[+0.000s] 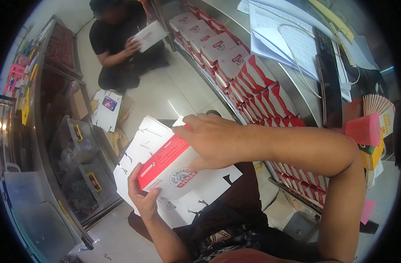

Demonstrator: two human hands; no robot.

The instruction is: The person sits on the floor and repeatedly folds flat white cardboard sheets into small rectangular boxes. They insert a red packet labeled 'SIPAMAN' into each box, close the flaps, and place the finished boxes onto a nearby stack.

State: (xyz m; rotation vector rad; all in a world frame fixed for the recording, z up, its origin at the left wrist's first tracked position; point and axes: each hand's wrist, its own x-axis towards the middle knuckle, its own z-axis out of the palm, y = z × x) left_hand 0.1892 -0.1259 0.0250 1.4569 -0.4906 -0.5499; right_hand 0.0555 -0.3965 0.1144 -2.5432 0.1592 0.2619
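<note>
A red-and-white cardboard food box (167, 171), partly folded up, is held between my two hands above my lap. My left hand (144, 195) grips its left end, thumb on the white front panel and fingers round the red edge. At the box's upper right end, my right hand (213, 138) is closed over the corner flap, and its palm hides that end. Beneath the box, flat white cardboard blanks (209, 193) with dark slits lie across my thighs.
Rows of folded red-and-white boxes (257, 92) fill a shelf on the right, under a metal counter (292, 83) with papers, a phone (331, 96) and a pink cup (363, 130). Across the floor a person (121, 48) sits holding another box. Clear bins (84, 144) stand left.
</note>
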